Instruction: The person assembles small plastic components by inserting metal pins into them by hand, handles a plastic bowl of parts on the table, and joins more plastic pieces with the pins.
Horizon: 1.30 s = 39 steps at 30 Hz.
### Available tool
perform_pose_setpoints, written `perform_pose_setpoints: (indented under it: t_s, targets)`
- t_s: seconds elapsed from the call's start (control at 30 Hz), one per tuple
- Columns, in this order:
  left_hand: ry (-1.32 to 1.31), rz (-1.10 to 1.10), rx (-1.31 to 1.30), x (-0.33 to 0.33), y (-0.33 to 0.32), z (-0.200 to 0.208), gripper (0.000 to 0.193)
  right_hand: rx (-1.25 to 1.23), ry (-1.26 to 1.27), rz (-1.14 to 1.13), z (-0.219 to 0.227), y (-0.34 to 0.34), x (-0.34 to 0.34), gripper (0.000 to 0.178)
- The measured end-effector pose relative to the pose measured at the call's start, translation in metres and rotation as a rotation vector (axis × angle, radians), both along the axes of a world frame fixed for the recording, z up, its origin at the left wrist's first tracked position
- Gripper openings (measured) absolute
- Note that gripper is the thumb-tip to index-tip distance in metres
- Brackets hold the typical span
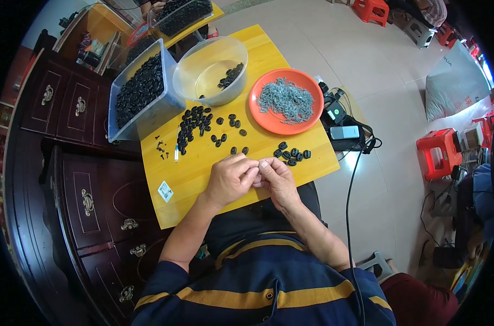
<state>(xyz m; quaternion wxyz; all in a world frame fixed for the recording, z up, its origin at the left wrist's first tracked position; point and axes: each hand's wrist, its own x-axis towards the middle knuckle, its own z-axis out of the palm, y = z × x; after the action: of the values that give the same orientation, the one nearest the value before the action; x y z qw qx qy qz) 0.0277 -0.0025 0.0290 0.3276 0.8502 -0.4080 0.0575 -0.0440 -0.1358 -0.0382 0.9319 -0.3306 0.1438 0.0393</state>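
Observation:
My left hand (230, 178) and my right hand (279, 183) meet fingertip to fingertip above the near edge of the yellow table (203, 187). Both are closed in a pinch; whatever lies between the fingers is hidden. Just beyond my right hand is a small cluster of black oval plastic pieces (293, 152). Past my left hand, a few more lie apart, and a larger group of black oval pieces (192, 124) is heaped farther left. An orange plate (256, 118) at the back right holds a pile of thin silvery metal parts (286, 100).
A clear round bowl (184, 81) with some black pieces and a deep translucent bin (144, 127) full of them stand at the back left. Tiny dark screws (161, 148), a slim white tool (176, 153) and a label (165, 191) lie left. A cable (349, 212) hangs at right.

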Motion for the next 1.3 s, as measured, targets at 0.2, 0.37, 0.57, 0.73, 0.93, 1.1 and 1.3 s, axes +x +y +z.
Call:
perform_pose_setpoints:
  t_s: [0.2, 0.37, 0.57, 0.73, 0.93, 1.1, 1.3]
  targets:
    - [0.314, -0.056, -0.018, 0.024, -0.006, 0.017, 0.005, -0.111, -0.094, -0.013, -0.005, 0.003, -0.002, 0.011]
    - [0.103, -0.066, 0.010, 0.059, -0.048, 0.016, 0.007, -0.601, -0.202, 0.009, -0.015, 0.014, -0.004, 0.011]
    - [0.066, -0.198, 0.160, 0.090, -0.091, -0.019, 0.010, -0.602, -0.248, 0.152, -0.009, 0.002, -0.004, 0.012]
    - [0.107, -0.252, 0.270, 0.098, -0.109, -0.030, 0.013, -0.563, -0.234, 0.226, -0.006, -0.002, -0.004, 0.013]
    - [0.099, -0.241, 0.234, 0.098, -0.108, -0.032, 0.013, -0.489, -0.238, 0.231, -0.010, -0.004, -0.004, 0.014]
    - [0.041, -0.214, 0.269, 0.097, -0.107, -0.029, 0.015, -0.491, -0.247, 0.252, -0.007, -0.006, -0.003, 0.013]
    - [0.031, -0.251, 0.307, 0.099, -0.100, -0.025, 0.016, -0.499, -0.270, 0.230, -0.009, -0.005, -0.003, 0.012]
